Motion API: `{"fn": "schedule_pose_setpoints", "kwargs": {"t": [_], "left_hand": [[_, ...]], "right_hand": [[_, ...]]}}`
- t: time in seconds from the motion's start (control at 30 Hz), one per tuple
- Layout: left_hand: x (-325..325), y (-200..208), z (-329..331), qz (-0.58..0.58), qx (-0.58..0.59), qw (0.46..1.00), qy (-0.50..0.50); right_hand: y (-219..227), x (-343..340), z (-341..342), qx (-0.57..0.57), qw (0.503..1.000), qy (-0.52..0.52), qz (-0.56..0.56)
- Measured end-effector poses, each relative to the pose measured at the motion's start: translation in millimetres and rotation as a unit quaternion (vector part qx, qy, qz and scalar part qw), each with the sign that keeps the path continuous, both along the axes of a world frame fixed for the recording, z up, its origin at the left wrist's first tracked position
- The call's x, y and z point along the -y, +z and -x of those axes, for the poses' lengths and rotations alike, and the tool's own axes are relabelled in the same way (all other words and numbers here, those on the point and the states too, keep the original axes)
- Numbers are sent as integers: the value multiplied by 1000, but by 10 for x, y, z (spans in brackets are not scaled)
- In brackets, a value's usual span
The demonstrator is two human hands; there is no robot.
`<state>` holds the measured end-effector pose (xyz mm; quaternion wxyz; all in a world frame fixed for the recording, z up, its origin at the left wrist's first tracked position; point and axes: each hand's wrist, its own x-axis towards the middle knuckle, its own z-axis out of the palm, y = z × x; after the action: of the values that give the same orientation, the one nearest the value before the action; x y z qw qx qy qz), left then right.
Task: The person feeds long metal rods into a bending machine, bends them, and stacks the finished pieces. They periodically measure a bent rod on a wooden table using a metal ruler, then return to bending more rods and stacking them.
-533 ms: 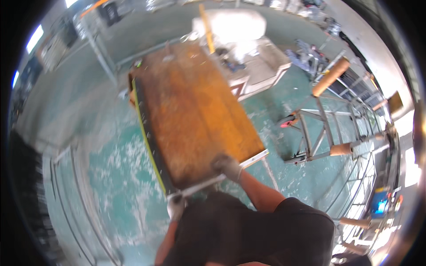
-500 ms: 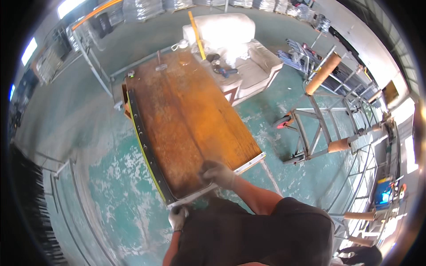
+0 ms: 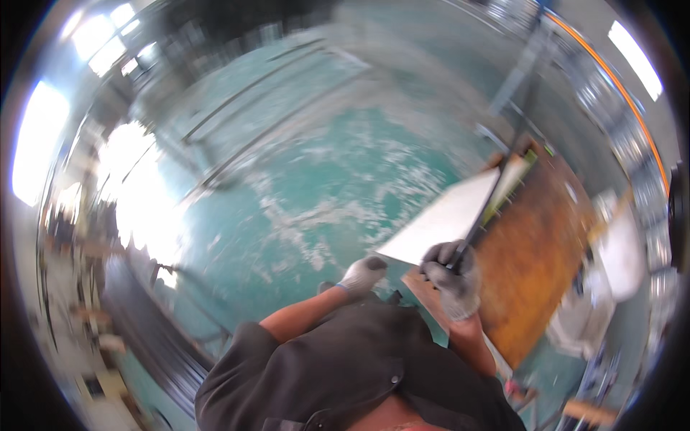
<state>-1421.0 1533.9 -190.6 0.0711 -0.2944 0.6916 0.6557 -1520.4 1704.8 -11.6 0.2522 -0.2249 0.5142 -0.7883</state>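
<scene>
My right hand (image 3: 453,279), in a grey-and-white work glove, is closed round the lower end of a long thin dark strip (image 3: 496,188). The strip slants up and away above the left edge of the worktable (image 3: 528,251), which has a stained brown wooden top. My left hand (image 3: 364,275), gloved the same way, is in front of my body with its fingers curled. It is apart from the strip, and whatever it may hold is hidden. Between my hands and the far end of the table shows a white flat panel (image 3: 449,215). A yellow-green edging (image 3: 509,192) runs beside it.
A pale sofa (image 3: 586,312) stands against the table's right side. Worn green floor (image 3: 323,194) spreads ahead and left. A bundle of long dark lengths (image 3: 147,334) lies at the lower left. Wrapped goods (image 3: 604,90) line the far right.
The view has swung left, moving the table to the right side. The dark strip that lay along the table's left edge is now raised in my right hand. My left hand has left the table corner.
</scene>
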Motion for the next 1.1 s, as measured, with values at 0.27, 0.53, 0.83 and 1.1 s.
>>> {"fn": "schedule_pose_setpoints", "kwargs": {"t": [0.27,0.53,0.83,1.1], "left_hand": [[1380,-910,-1180,-396,-51,879,260],[1653,-163,-1185,-587,-336,623,394],[3710,188,-1923,-376,-436,692,435],[5569,431,-3034,-142,-373,739,543]], "right_hand": [[-566,1604,-425,27,996,87,21],[-820,2333,-201,236,962,134,-41],[-1446,4283,-450,385,844,272,-255],[-1401,6770,-1271,8,849,392,-354]]}}
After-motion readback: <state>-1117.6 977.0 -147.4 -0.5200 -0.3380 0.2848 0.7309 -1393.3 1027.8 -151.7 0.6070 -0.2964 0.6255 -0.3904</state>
